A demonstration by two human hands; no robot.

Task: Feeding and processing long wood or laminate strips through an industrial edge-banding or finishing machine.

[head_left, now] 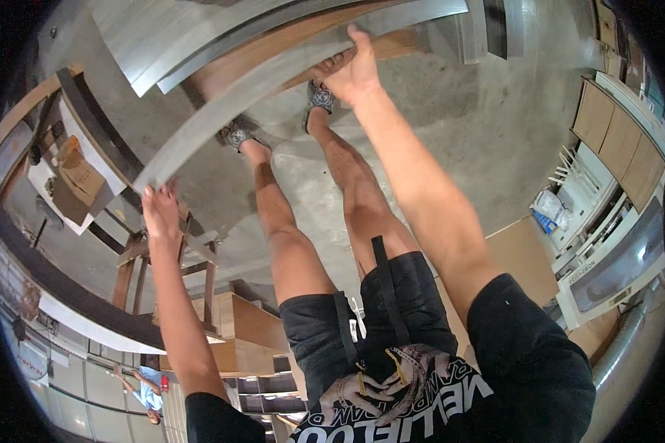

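Note:
A long, narrow grey board (229, 103) spans the space in front of me, its shape bowed by the lens. At its near left end, my left hand (160, 210) has its fingers closed on the edge. Farther along, my right hand (351, 70) grips the same board, thumb on top and fingers curled at its lower side. Beyond it lie more long panels, among them a pale grey one (137, 44) and a brown wood-coloured one (225, 65). My feet, in dark patterned shoes, stand just below the board.
To the left is a workbench (111, 129) with a cardboard piece (80, 177) on it and a wooden stool-like frame (207, 277) beside it. Cabinet panels (617, 136) and a white framed unit (606, 258) stand at right. Another person (149, 387) is at the lower left.

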